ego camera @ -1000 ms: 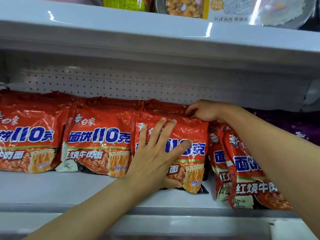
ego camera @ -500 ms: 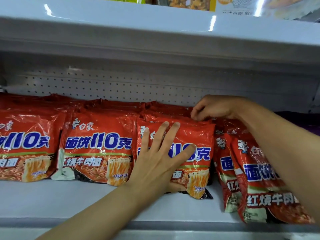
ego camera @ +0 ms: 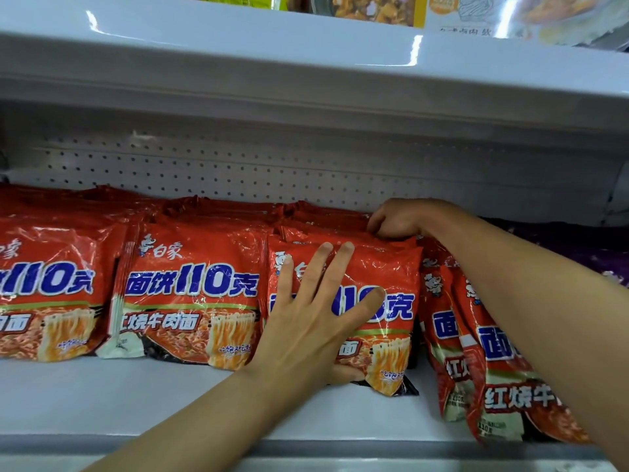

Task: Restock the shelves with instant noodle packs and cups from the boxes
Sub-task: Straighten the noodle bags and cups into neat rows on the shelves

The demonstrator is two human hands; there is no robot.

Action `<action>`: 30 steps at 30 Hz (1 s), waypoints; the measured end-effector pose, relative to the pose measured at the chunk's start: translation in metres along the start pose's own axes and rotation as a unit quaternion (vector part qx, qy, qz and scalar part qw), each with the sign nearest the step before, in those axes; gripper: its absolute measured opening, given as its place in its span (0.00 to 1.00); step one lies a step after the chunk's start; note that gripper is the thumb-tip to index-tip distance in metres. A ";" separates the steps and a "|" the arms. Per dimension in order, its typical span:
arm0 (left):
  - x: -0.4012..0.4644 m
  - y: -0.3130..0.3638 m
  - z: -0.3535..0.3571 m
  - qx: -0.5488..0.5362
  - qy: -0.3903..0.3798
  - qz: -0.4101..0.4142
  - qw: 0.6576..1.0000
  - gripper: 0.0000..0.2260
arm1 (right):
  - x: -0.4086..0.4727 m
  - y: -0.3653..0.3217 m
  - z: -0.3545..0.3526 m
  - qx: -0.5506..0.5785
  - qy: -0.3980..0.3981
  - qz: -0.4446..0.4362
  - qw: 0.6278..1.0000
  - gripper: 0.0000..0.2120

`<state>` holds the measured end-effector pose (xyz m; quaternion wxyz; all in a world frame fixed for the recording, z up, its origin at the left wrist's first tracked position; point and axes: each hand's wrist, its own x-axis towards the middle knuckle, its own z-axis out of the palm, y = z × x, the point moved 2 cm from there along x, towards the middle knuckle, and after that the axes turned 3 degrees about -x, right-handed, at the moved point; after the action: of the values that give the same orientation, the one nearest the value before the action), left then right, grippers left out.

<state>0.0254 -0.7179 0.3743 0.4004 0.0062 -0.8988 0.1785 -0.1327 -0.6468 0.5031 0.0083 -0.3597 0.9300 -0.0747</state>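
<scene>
Little has moved since the earlier frame: left hand (ego camera: 316, 321) stays spread flat, fingers straight, pressing the front red noodle pack (ego camera: 381, 294) upright on the white shelf (ego camera: 136, 400); right hand (ego camera: 396, 221) curls over the pack tops behind, fingertips hidden.

A white metal shelf (ego camera: 102, 396) runs across, backed by a perforated white panel (ego camera: 238, 172) at twelve o'clock; an upper shelf (ego camera: 306, 73) overhead catches bright light glints
</scene>
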 end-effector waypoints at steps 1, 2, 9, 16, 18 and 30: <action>0.000 0.000 0.000 0.002 0.001 -0.001 1.000 0.49 | 0.000 0.000 0.000 -0.003 -0.007 -0.002 1.000 0.16; 0.000 0.000 0.000 0.004 0.001 -0.001 1.000 0.49 | -0.001 0.000 0.001 -0.001 -0.012 -0.006 1.000 0.16; -0.004 0.004 -0.006 -0.005 0.024 0.008 1.000 0.46 | -0.005 0.007 0.002 0.057 -0.020 -0.042 0.997 0.17; 0.004 -0.001 0.000 0.004 0.011 0.014 1.000 0.45 | 0.005 0.009 0.002 0.069 -0.008 -0.062 0.996 0.15; 0.004 0.000 0.001 -0.001 0.009 0.012 1.000 0.45 | 0.007 0.011 0.001 0.064 -0.018 -0.066 0.996 0.15; 0.003 0.000 -0.001 0.002 0.010 0.010 1.000 0.45 | 0.006 0.012 0.001 0.050 -0.056 -0.076 0.994 0.23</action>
<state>0.0241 -0.7169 0.3765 0.4073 -0.0043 -0.8945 0.1842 -0.1450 -0.6422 0.5002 0.0728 -0.4321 0.8931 -0.1014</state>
